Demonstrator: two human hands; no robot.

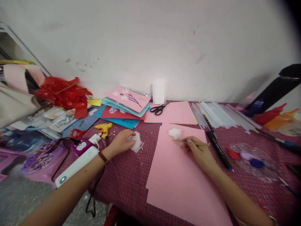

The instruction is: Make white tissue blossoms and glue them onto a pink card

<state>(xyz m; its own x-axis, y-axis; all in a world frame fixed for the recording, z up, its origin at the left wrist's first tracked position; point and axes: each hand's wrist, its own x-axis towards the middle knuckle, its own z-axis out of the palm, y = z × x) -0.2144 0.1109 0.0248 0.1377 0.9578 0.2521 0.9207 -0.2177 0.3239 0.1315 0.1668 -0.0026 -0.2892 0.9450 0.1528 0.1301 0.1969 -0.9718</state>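
On the left, my left hand [123, 140] rests at a small pile of torn white scraps [137, 143], thumb and forefinger apart at its edge. My right hand [197, 151] grips a thin wooden stick [203, 144] between thumb and fingers. The stick's left tip meets a fluffy white clump [174, 133] near the top of a pink sheet [174, 175]. Another pink sheet lies partly under that one. Whether the tip presses into the clump or only touches it, I cannot tell.
Behind are decorated cards [131, 99], scissors [158, 109] and a white cup [158, 91]. A yellow glue gun [104, 129], purple power strip [82, 147] and white box-like device [77, 166] sit left. Right are a black marker [219, 151], clear sticks [218, 114] and a paint palette [254, 158].
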